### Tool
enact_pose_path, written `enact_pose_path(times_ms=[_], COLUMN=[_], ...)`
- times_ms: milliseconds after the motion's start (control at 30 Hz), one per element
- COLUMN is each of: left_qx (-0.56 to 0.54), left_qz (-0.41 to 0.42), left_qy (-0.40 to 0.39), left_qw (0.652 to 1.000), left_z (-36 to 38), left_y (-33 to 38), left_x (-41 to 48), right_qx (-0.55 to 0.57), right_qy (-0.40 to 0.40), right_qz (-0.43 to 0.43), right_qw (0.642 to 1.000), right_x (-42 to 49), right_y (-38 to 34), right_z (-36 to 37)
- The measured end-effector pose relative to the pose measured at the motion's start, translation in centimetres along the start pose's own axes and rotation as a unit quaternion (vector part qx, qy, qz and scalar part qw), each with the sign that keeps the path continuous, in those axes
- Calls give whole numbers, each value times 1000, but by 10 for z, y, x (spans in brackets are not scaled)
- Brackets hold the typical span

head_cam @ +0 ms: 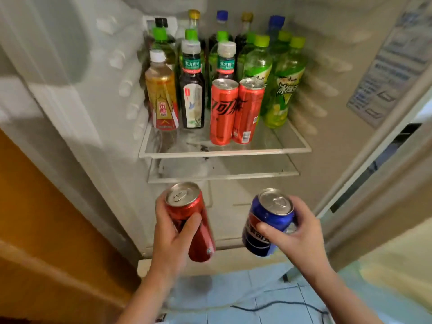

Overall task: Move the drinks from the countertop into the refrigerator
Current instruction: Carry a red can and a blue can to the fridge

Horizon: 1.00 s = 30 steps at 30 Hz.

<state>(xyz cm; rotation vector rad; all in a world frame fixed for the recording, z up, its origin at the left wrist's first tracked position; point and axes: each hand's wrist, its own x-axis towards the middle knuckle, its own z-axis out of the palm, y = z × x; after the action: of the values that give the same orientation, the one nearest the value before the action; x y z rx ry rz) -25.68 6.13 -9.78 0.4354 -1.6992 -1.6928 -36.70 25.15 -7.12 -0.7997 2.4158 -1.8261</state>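
Loading step: our left hand (173, 232) wraps a red can (191, 220), right hand (292, 232) a blue can (266, 223), both below the glass shelf (224, 152). Next we likely need the bare patch left of the two shelved red cans (236, 111).

The scene is evenly and softly lit, brightest on the white refrigerator interior (233, 24) at the far top. A grey shadow falls across the open door (53, 108) at left. Wide-angle distortion bends the straight edges near the frame borders. The whole picture is slightly soft, and the wall sticker (388, 66) at right is blurred beyond reading.
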Motion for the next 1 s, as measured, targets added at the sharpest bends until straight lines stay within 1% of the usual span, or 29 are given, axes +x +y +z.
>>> enact_pose_path(times_ms=[67,233,333,400,533,633,767,1000], left_qx=[10,7,40,58,60,88,105,107], left_qz=[58,166,190,187,170,196,207,176], left_qy=[-1,9,30,36,39,37,41,55], left_qw=[998,986,981,980,983,976,972,977], left_z=[6,25,34,40,44,49,52,52], left_y=[13,33,40,41,37,33,24,15], left_x=[41,123,159,175,197,211,221,226], right_qx=[11,51,50,46,40,42,37,68], right_qy=[23,121,168,181,168,156,138,115], right_qz=[-27,-63,-74,-69,-55,-44,-27,-22], right_qw=[999,989,982,980,983,986,989,991], right_x=[30,95,131,151,186,204,216,225], right_y=[-10,-28,-35,-35,-29,-17,-2,19], right_z=[3,10,9,6,1,-1,4,8])
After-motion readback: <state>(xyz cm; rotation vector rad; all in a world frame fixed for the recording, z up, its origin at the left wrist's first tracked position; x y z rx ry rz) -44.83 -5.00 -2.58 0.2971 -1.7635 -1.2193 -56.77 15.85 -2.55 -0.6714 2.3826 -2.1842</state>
